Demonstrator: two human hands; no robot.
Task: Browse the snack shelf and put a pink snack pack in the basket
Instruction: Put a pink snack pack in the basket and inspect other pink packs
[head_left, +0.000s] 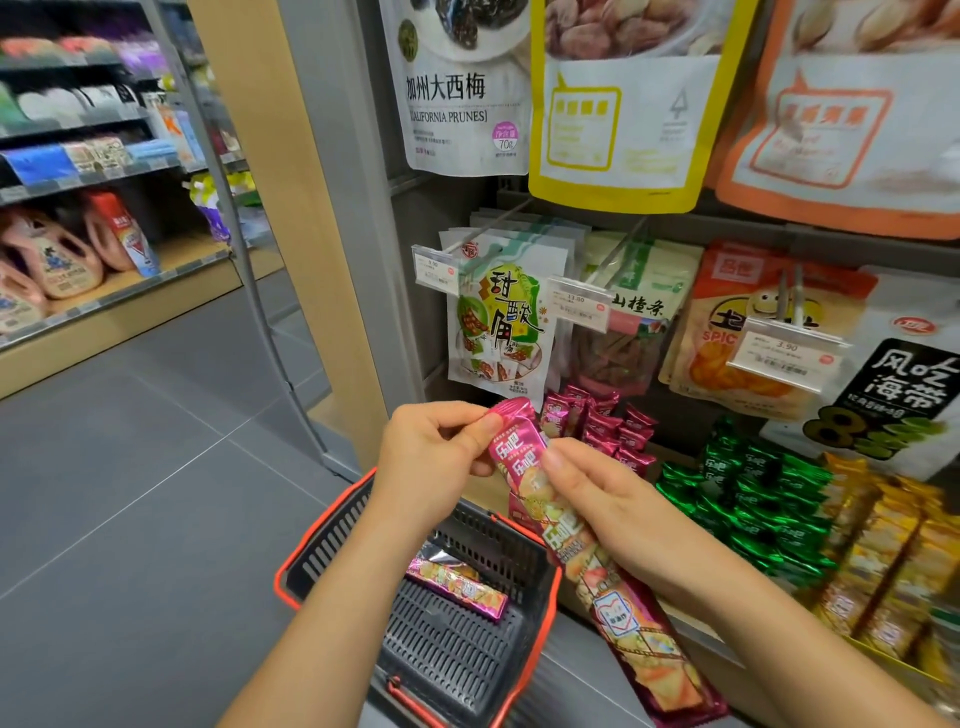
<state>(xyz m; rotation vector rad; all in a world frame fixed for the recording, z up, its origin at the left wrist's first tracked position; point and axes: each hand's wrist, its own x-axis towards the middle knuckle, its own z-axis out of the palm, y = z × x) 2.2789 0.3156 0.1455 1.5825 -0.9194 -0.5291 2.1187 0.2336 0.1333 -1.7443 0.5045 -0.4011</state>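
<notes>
Hands (436, 447) (608, 499) grip pink snack pack (597, 561)

Left hand (431, 457) and right hand (613, 509) meet before the shelf (691, 623). The left fingers (470, 434) pinch the top end of the pack (602, 577), and the right fingers (569, 470) grip it just below. Straight beneath the fingers stands the basket (311, 551), by the shelf foot, with a second pack (457, 587) lying inside. Just behind the fingers sit small packs (618, 431), with more stacks (753, 493) to the right. Bags (498, 322) hang above the fingers. Well left of them are other shelves (78, 234).
</notes>
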